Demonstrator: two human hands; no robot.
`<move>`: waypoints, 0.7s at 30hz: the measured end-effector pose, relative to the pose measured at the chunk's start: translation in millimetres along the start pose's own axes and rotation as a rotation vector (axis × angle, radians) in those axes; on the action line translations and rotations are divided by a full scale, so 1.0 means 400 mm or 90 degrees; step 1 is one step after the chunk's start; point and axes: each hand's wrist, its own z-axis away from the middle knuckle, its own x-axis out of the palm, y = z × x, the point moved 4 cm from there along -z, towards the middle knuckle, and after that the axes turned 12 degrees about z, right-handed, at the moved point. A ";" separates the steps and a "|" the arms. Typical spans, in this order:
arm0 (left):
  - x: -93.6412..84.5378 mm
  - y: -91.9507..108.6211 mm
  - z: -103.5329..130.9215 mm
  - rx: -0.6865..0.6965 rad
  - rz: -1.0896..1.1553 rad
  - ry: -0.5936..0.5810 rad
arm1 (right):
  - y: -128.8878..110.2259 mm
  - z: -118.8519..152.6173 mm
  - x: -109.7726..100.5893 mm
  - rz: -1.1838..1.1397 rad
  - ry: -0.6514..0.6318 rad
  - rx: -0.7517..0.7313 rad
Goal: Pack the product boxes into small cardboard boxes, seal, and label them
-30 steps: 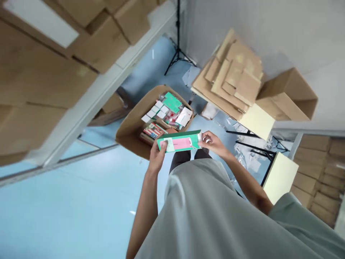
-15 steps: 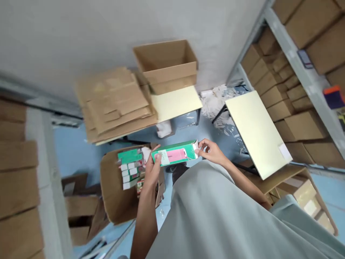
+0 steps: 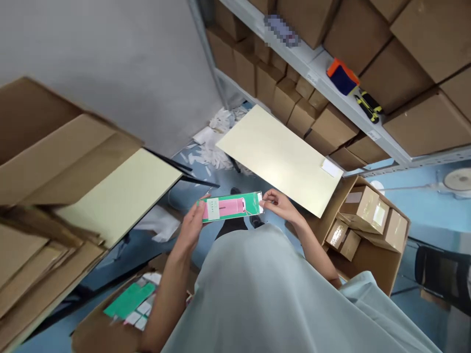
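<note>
A slim green box with a pink picture on its face (image 3: 230,208) is held level in front of my body. My left hand (image 3: 193,215) is closed round its left end. At the right end, my right hand (image 3: 276,204) pinches the white end flap (image 3: 260,202) between thumb and fingers. Whether the flap is fully closed is hard to make out. Below and to the left, an open carton (image 3: 99,327) holds several green and white boxes (image 3: 129,300), partly hidden by my left forearm.
A pale table (image 3: 281,157) stands ahead, with a white label on it. At left another pale table (image 3: 125,196) bears flattened cardboard (image 3: 33,279). A carton of smaller boxes (image 3: 399,235) is at right. Shelving (image 3: 353,113) holds brown boxes and yellow-black cutters (image 3: 369,105). White scraps (image 3: 217,152) litter the floor.
My view has turned to the right, bringing the shelving and right-hand carton further in. The green box stays in both hands, now held more level, with my right hand still at its end flap.
</note>
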 end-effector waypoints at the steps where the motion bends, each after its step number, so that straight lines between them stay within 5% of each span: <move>1: 0.028 0.014 -0.035 -0.010 -0.017 -0.026 | 0.008 -0.009 -0.023 -0.012 0.016 0.007; 6: 0.176 0.087 -0.231 -0.051 -0.076 -0.153 | 0.015 -0.066 -0.133 -0.074 0.100 0.031; 12: 0.347 0.190 -0.463 -0.109 -0.095 -0.257 | -0.050 -0.166 -0.232 -0.127 0.219 0.085; 21: 0.486 0.345 -0.706 -0.116 -0.198 -0.364 | -0.156 -0.318 -0.309 -0.174 0.308 0.132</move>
